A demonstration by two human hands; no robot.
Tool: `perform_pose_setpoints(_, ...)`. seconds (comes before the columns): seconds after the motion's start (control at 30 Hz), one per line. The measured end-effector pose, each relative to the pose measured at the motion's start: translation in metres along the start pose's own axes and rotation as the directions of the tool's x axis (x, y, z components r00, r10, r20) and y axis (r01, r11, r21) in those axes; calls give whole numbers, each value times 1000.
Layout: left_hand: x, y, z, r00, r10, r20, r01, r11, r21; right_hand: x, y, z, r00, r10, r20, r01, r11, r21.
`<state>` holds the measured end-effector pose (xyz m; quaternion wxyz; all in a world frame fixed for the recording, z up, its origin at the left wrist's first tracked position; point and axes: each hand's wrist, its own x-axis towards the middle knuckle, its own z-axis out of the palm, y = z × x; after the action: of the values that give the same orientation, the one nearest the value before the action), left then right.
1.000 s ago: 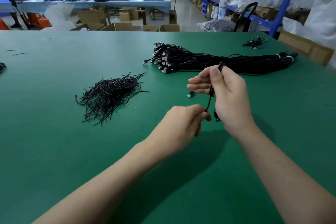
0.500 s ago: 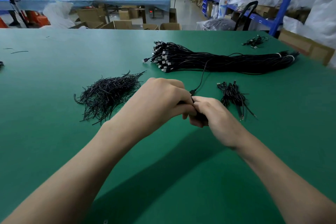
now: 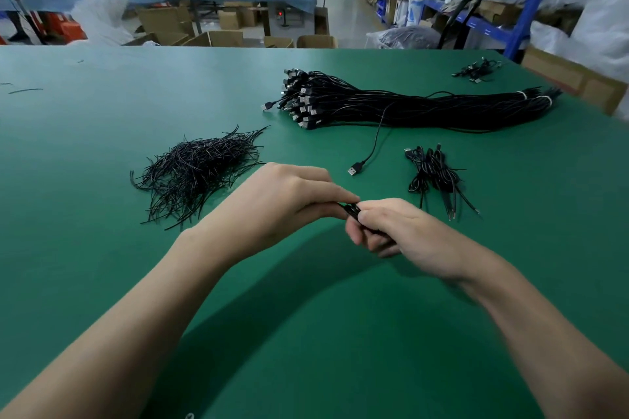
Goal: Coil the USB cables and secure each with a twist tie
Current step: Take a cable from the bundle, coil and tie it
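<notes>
Head camera looks down on the green tabletop (image 3: 102, 119), where the two hands meet in the near middle: the left hand (image 3: 282, 204) pinches one end of a small black cable coil (image 3: 351, 211) at its fingertips, and the right hand (image 3: 408, 235) has its fingers curled round the rest of it. Left of the hands lies a loose heap of black twist ties (image 3: 200, 173), and to the right a few coiled cables (image 3: 434, 177) lie together. Farther back stretches a long bundle of USB cables (image 3: 425, 109), with one loose cable (image 3: 355, 169) trailing out of it toward the hands, its plug flat on the tabletop.
</notes>
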<state>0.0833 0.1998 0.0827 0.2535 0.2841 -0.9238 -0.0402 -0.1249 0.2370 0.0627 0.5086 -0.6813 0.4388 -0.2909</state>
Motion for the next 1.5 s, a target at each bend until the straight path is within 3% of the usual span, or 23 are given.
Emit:
perform_pose_setpoints(0.23,-4,-1,6,999,28,-33,-26,999,40,-4,8,-7,983,45,180,-89,966,242)
perform_pose_setpoints(0.37,-7,-3,15,999,23,-35,-22,999,27,-6,14,-10,984,25,178,-62,977,203)
perform_pose_setpoints(0.53,-10,-10,20,996,5,-90,-3,1000,21,1,15,-3,997,-54,-62,53,998,-18)
perform_pose_setpoints(0.63,-13,-13,21,990,-36,-135,34,999,-15,2,17,-3,927,-152,-344,129,988,-89)
perform_pose_setpoints(0.73,-15,-11,24,985,-112,-133,99,990,-99,2,20,-2,894,-185,-407,126,978,-166)
perform_pose_setpoints(0.87,-12,-11,30,967,-239,-91,217,954,-208,2,24,2,864,-322,-386,85,851,-518)
perform_pose_setpoints(1.0,-11,-11,36,938,-345,-40,325,914,-244,2,26,12,910,-253,-328,-25,756,-654)
perform_pose_setpoints(1.13,-12,-12,38,913,-406,-32,383,882,-273,4,24,21,946,-164,-279,-170,481,-860)
perform_pose_setpoints(1.23,-11,-10,38,907,-420,-29,396,875,-279,10,27,27,937,-112,-332,-280,328,-902)
perform_pose_setpoints(1.5,-12,-9,41,869,-491,53,483,823,-300,15,36,31,932,-171,-321,-267,276,-923)
